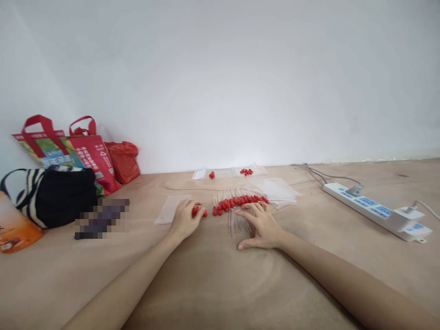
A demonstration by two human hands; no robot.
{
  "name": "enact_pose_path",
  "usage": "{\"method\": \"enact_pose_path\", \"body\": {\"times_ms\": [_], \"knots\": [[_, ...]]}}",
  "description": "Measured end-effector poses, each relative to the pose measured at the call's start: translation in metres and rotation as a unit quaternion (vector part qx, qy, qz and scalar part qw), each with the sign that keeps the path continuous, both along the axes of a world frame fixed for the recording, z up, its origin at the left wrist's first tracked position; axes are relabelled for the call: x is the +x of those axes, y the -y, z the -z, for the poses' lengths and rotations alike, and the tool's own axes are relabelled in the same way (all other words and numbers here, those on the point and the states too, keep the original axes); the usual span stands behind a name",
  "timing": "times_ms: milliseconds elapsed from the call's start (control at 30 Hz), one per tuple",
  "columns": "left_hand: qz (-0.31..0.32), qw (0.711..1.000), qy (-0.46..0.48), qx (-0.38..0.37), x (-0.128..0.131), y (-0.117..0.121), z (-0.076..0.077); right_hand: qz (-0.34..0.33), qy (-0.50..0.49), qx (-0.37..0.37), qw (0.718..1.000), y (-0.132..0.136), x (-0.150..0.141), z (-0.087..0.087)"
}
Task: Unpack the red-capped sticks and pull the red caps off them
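Observation:
My left hand [186, 219] is at the left of the row, its fingers and thumb curled round a few small red bulb-like pieces [199, 211]. Whether these have sticks attached is hidden. A row of red-ended thin sticks [237, 201] lies side by side in front of me, pale shafts pointing away. My right hand [259, 224] is over the right part of this row, thumb spread well apart from the fingers. Its fingertips reach the red ends, and nothing shows gripped in it. Below the row, beside my right hand, lies a bundle of thin clear sticks [237, 224].
Clear plastic bags [275, 190] lie right of the row, another flat bag [170, 211] left. Bagged red-ended sticks [246, 172] lie near the wall. A power strip [374, 211] is at right. Shopping bags [92, 160] and a black pouch [68, 197] stand at left.

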State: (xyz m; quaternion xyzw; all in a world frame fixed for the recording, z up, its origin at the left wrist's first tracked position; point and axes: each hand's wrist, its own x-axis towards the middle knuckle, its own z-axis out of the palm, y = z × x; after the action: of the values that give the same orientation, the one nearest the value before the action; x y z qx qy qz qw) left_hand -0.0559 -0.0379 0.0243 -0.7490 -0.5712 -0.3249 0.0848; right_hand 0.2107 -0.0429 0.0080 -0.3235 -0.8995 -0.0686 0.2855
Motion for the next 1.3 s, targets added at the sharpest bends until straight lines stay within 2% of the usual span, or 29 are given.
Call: {"method": "enact_pose_path", "body": {"times_ms": [67, 133, 267, 433, 567, 633, 700, 767, 900, 967, 1067, 1300], "knots": [[0.041, 0.999, -0.029, -0.006, 0.021, -0.002, 0.000, 0.007, 0.004, 0.007, 1.000, -0.003, -0.001, 0.003], [0.056, 0.998, -0.036, -0.013, 0.039, -0.008, -0.001, 0.015, 0.003, 0.011, 1.000, -0.007, -0.003, 0.005], [0.032, 0.998, -0.031, -0.032, 0.059, -0.024, -0.001, 0.028, -0.009, 0.008, 1.000, -0.013, -0.004, 0.008], [0.009, 0.999, -0.032, -0.023, 0.067, -0.033, 0.002, 0.041, -0.033, 0.007, 0.999, -0.012, -0.004, 0.008], [-0.017, 1.000, -0.011, 0.001, 0.069, -0.033, 0.005, 0.053, -0.055, 0.018, 0.997, -0.010, -0.006, 0.008], [-0.031, 0.999, 0.013, 0.039, 0.068, -0.029, 0.005, 0.057, -0.065, 0.025, 0.996, -0.010, -0.006, 0.009], [-0.020, 0.994, 0.047, 0.093, 0.064, -0.021, 0.005, 0.064, -0.081, 0.028, 0.994, -0.011, -0.006, 0.010], [0.019, 0.989, 0.071, 0.131, 0.058, -0.008, 0.006, 0.074, -0.103, 0.030, 0.991, -0.011, -0.005, 0.011], [0.106, 0.986, 0.053, 0.119, 0.044, 0.020, 0.010, 0.086, -0.128, 0.057, 0.986, -0.009, -0.003, 0.012], [0.120, 0.985, 0.046, 0.117, 0.038, 0.029, 0.012, 0.088, -0.122, 0.077, 0.986, -0.006, -0.005, 0.011], [0.099, 0.986, 0.062, 0.121, 0.035, 0.031, 0.012, 0.088, -0.102, 0.092, 0.987, 0.000, -0.013, 0.011], [0.064, 0.987, 0.100, 0.105, 0.034, 0.023, 0.011, 0.100, -0.077, 0.075, 0.989, -0.001, -0.023, 0.013]]}}
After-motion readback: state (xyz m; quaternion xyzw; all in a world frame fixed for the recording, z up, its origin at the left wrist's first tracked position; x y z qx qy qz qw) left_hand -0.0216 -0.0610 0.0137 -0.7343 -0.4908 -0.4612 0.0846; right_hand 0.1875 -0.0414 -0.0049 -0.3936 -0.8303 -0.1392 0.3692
